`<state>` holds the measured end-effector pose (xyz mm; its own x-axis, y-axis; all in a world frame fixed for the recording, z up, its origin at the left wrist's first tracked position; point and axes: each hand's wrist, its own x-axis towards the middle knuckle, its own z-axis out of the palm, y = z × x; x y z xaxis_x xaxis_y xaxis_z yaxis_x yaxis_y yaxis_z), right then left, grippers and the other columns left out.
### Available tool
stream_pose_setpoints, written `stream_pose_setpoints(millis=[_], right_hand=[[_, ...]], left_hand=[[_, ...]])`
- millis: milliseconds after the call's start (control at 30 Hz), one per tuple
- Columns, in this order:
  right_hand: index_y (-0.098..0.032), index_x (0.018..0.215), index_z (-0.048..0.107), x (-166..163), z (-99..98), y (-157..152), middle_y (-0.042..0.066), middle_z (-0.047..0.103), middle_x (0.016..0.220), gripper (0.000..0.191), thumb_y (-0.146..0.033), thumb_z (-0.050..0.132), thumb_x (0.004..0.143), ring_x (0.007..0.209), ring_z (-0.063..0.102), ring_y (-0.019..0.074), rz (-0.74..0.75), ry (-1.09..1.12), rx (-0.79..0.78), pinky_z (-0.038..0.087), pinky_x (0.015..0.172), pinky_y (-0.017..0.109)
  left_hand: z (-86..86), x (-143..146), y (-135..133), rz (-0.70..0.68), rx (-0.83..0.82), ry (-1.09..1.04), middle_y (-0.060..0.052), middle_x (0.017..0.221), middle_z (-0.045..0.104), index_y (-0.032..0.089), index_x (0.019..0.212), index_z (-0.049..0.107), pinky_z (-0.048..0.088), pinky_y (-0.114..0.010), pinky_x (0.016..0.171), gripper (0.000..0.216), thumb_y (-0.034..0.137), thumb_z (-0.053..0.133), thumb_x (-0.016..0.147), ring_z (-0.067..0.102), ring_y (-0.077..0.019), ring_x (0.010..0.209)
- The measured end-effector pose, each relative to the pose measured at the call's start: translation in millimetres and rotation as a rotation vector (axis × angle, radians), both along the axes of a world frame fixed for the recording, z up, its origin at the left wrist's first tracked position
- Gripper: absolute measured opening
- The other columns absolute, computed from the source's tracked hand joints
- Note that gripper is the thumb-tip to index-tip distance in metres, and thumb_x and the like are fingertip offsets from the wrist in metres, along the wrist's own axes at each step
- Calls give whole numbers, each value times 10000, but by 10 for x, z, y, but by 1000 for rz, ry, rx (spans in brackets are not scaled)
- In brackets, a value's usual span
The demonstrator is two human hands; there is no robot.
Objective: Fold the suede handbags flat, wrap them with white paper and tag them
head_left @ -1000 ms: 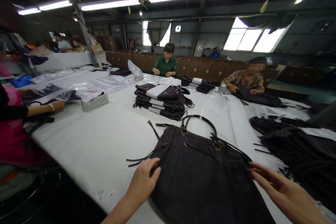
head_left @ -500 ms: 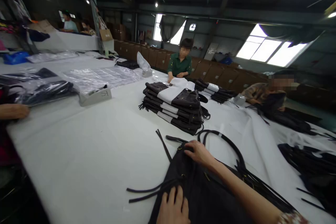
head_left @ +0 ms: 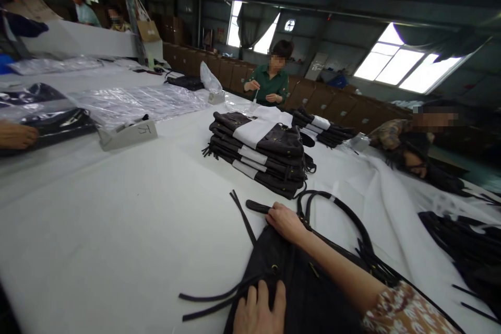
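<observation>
A black handbag [head_left: 313, 292] lies on the white table [head_left: 129, 229] right in front of me, with thin laces [head_left: 207, 302] trailing from its left side. Flat on the bag's front, fingers apart, rests my left hand [head_left: 260, 310], close under a small brass-coloured eyelet [head_left: 274, 269]. My right hand [head_left: 287, 223] has its fingers closed around a short black strap [head_left: 256, 206] at the bag's upper corner; the strap's rounded end sticks out to the left. Two curved handles [head_left: 344, 214] lie on the right side of the bag.
Beyond the bag stands a stack of folded dark bags [head_left: 258, 151] with white bands. Clear plastic sleeves [head_left: 144, 104] lie at left near a white box [head_left: 129, 133]. Co-workers are across the table and at right; another person's hand [head_left: 18, 135] is at the left edge.
My right hand has shifted from the bag's upper front to its corner and closed on the strap. The left hand stays on the bag. A co-worker across the table has raised a hand.
</observation>
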<state>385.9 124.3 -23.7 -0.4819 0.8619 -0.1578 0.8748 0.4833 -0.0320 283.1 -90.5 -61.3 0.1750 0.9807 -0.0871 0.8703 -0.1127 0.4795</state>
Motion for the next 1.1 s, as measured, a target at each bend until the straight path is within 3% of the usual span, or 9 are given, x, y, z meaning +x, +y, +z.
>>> stream_pose_setpoints(millis=[133,267,367,467,567,700,800,967,1100], right_hand=[[-111,781,689,13,-101,116,139,656,875,336,-299,444,913,811,621,204,-86,17,7,421,716,270],[-107,694,694,41,-180,247,102,649,649,315,-261,473,859,655,611,184,-121,45,-54,394,599,259],[-108,679,698,91,-166,315,100,659,639,359,-296,456,867,642,608,183,-70,87,-107,403,599,260],[-116,796,721,200,-4,350,101,704,782,358,-272,409,876,729,631,188,32,140,-176,447,669,260],[-154,1112,669,323,283,330,84,674,1126,419,-145,476,741,1007,617,199,203,179,-260,456,878,285],[-264,1298,554,328,606,221,80,400,1475,754,-73,571,569,1380,288,331,628,32,-321,215,1099,562],[-294,1086,671,242,727,145,44,498,1403,476,-53,553,693,1396,269,315,810,-78,-335,82,1104,628],[-235,936,676,369,923,83,60,682,1104,293,-57,473,823,1317,427,241,915,-32,-349,76,1158,530],[-246,1030,643,611,1052,65,62,684,1075,302,-86,457,855,1306,443,230,883,-24,-369,92,1167,494]], left_hand=[[216,16,233,32,-93,20,-289,1402,413,161,1446,330,471,-566,885,951,276,790,622,497,-436,1156],[372,-80,381,50,-214,26,-304,1185,576,52,1432,323,521,-504,791,767,36,553,701,581,-401,1036],[419,-257,439,17,-228,-73,-244,1052,647,5,1408,347,521,-467,803,700,10,450,716,625,-349,957],[373,-403,470,37,-178,-259,-165,1019,667,84,1235,561,496,-420,870,481,70,398,783,634,-289,964],[303,-436,472,89,-155,-333,-103,974,655,158,964,650,484,-371,869,279,137,412,819,623,-243,957],[357,-369,446,67,-148,-353,-88,978,638,172,879,625,477,-343,845,239,157,388,847,608,-218,939],[541,-318,421,-3,-170,-314,-100,1011,622,176,917,619,485,-370,827,281,167,344,860,606,-234,915],[925,-254,349,-82,-365,-327,-142,1414,425,158,1176,539,335,-474,1078,382,165,437,808,393,-336,1300],[1011,-234,313,-189,-697,-455,-134,1193,610,189,1224,465,472,-429,898,497,137,485,730,604,-302,1051]])
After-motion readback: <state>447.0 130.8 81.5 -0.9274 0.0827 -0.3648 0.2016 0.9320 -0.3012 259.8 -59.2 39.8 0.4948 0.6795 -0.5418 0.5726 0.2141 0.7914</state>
